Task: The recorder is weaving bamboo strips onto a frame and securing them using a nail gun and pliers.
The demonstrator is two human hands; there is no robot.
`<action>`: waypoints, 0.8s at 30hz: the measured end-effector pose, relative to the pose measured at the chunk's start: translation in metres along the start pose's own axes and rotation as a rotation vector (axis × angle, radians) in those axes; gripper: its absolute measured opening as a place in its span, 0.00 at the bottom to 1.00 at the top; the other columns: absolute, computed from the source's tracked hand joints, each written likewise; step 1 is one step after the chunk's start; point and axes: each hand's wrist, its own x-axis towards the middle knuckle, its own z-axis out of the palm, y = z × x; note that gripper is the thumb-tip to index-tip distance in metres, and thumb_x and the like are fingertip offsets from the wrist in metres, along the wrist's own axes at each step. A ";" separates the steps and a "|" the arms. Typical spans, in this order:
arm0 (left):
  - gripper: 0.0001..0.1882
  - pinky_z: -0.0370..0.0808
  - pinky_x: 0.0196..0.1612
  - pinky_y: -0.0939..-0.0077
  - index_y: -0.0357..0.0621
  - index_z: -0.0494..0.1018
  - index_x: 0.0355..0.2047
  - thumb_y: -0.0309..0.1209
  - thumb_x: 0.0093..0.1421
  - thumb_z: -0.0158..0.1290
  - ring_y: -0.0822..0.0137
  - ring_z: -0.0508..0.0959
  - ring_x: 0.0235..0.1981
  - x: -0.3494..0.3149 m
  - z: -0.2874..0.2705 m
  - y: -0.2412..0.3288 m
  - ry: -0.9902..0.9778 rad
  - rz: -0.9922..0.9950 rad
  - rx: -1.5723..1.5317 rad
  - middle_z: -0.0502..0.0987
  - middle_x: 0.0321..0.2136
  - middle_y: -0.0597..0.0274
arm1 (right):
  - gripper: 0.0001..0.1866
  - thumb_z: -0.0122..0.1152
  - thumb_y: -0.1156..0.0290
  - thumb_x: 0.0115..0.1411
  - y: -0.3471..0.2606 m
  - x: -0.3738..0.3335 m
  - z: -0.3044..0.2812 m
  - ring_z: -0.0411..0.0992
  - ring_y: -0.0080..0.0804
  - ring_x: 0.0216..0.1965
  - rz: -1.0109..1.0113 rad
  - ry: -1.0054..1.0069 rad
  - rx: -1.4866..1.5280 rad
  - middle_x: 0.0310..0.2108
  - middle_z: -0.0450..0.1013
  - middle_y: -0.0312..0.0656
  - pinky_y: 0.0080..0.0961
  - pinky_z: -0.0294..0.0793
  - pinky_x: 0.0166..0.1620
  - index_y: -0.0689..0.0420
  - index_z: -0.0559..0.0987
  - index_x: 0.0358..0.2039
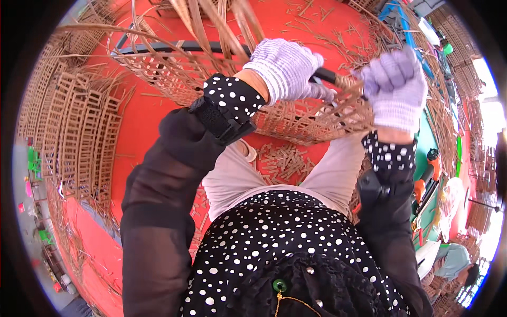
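A brown open-weave panel (174, 77) stretches in front of me above my knees, with a black rod (158, 47) along its top edge. My left hand (285, 68), in a striped white and lilac glove, is closed around that rod near the panel's right part. Just right of it, pale brown strip (344, 82) is wound around the rod. My right hand (393, 87), gloved alike, is a slightly blurred fist beside this winding, closed on the strip's end; its fingers hide most of what they hold. Long loose strips (224, 29) rise from the panel beyond my left hand.
Stacked woven panels (79, 134) stand on the red floor (134, 127) at left. Cut pieces (285, 161) lie between my legs, with more scraps at the far right. An orange-and-black tool (433, 164) lies at right, near another person (453, 261) at lower right.
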 end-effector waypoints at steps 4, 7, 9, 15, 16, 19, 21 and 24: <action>0.26 0.73 0.31 0.62 0.51 0.73 0.30 0.61 0.49 0.46 0.58 0.78 0.29 0.033 0.008 -0.008 0.156 -0.058 -0.027 0.77 0.26 0.60 | 0.20 0.40 0.65 0.59 -0.026 0.035 -0.015 0.44 0.19 0.11 -0.052 -0.046 -0.190 0.08 0.45 0.26 0.22 0.45 0.19 0.45 0.54 0.10; 0.25 0.73 0.32 0.62 0.51 0.73 0.32 0.59 0.50 0.47 0.58 0.77 0.31 0.048 0.026 -0.006 0.240 -0.070 0.005 0.76 0.27 0.59 | 0.21 0.43 0.60 0.59 -0.016 0.028 0.011 0.47 0.19 0.07 -0.184 0.258 -0.236 0.06 0.48 0.27 0.20 0.44 0.11 0.44 0.55 0.09; 0.22 0.72 0.34 0.65 0.48 0.73 0.32 0.54 0.53 0.46 0.59 0.76 0.35 0.032 0.001 0.004 0.077 -0.117 -0.033 0.76 0.28 0.60 | 0.22 0.42 0.58 0.59 -0.007 0.029 -0.008 0.44 0.19 0.06 -0.100 0.170 -0.168 0.06 0.44 0.25 0.21 0.41 0.11 0.43 0.52 0.10; 0.19 0.70 0.25 0.72 0.45 0.72 0.27 0.49 0.57 0.45 0.64 0.75 0.23 0.022 -0.026 0.004 -0.005 0.285 0.147 0.76 0.25 0.61 | 0.17 0.42 0.66 0.57 -0.014 0.001 0.002 0.45 0.20 0.12 -0.028 0.077 -0.150 0.10 0.46 0.27 0.22 0.47 0.20 0.47 0.56 0.11; 0.22 0.71 0.29 0.68 0.48 0.72 0.30 0.54 0.53 0.47 0.61 0.76 0.28 0.020 -0.007 0.002 -0.051 0.202 -0.057 0.76 0.27 0.60 | 0.17 0.42 0.65 0.57 -0.007 -0.002 0.005 0.45 0.20 0.12 -0.043 0.028 -0.135 0.10 0.46 0.27 0.22 0.46 0.20 0.47 0.56 0.12; 0.28 0.72 0.34 0.64 0.49 0.73 0.32 0.60 0.44 0.52 0.57 0.76 0.33 0.016 0.008 0.016 -0.020 0.119 -0.179 0.76 0.28 0.59 | 0.21 0.41 0.65 0.57 0.008 -0.024 0.047 0.43 0.20 0.11 -0.178 0.486 -0.136 0.08 0.45 0.27 0.22 0.45 0.19 0.46 0.53 0.09; 0.29 0.73 0.35 0.63 0.48 0.72 0.31 0.61 0.43 0.52 0.57 0.76 0.33 0.004 0.014 0.021 0.032 0.078 -0.156 0.76 0.28 0.58 | 0.22 0.41 0.65 0.58 0.005 -0.031 0.023 0.43 0.21 0.09 -0.056 0.081 -0.042 0.07 0.44 0.27 0.24 0.47 0.18 0.45 0.53 0.08; 0.32 0.73 0.35 0.60 0.47 0.72 0.32 0.63 0.43 0.50 0.57 0.76 0.34 -0.006 0.011 0.029 0.045 0.013 -0.169 0.75 0.31 0.56 | 0.22 0.41 0.65 0.59 0.010 -0.043 0.062 0.43 0.21 0.09 -0.108 0.168 -0.136 0.07 0.45 0.28 0.24 0.50 0.18 0.45 0.54 0.08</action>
